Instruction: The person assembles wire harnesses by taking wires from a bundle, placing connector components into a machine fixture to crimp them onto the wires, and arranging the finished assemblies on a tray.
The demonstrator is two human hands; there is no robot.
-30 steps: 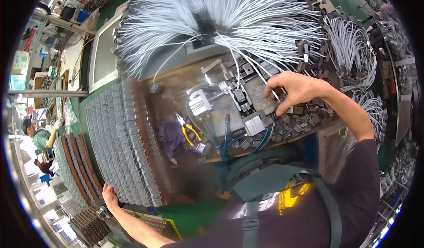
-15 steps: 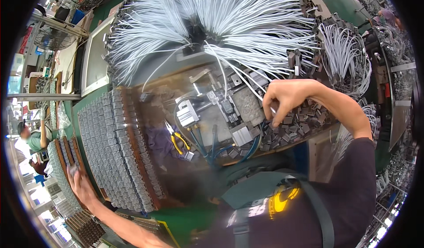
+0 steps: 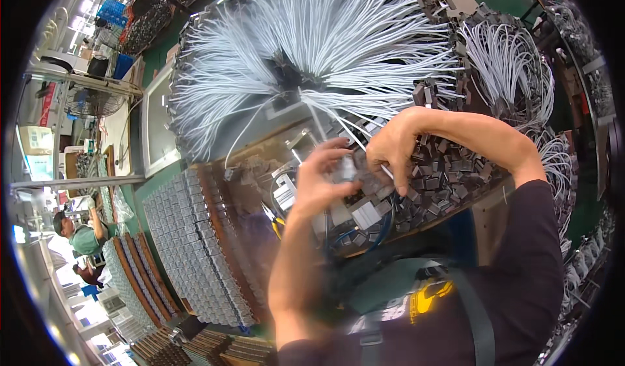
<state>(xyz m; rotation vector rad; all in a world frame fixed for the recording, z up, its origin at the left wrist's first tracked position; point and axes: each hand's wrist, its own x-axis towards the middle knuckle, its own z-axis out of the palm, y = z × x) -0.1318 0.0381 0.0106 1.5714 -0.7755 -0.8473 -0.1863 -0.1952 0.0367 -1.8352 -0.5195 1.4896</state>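
A great fan of white cables [image 3: 345, 34], too many to count, spreads over the far side of the bench [image 3: 250, 185]. Left of the bench lies a broad slab of small grey blocks [image 3: 189, 242] in packed rows, likewise past counting. Beyond it, off to the left, I see one co-worker [image 3: 86, 239] in green. A smaller bundle of white cables [image 3: 511, 60] hangs at the right. A jumbled heap of metal pieces [image 3: 449, 170] crowds the bench beside the right hand.

Both hands are over one metal fixture [image 3: 366, 215]; the left hand [image 3: 323, 182] and forearm hide part of it, and part of the one pair of yellow-handled pliers [image 3: 277, 225]. The left hand is blurred and curled around a pale little piece [image 3: 347, 168]; whether it grips it, I cannot tell. The right hand [image 3: 392, 154] pinches one white cable [image 3: 353, 133] near its end, just above the heap.
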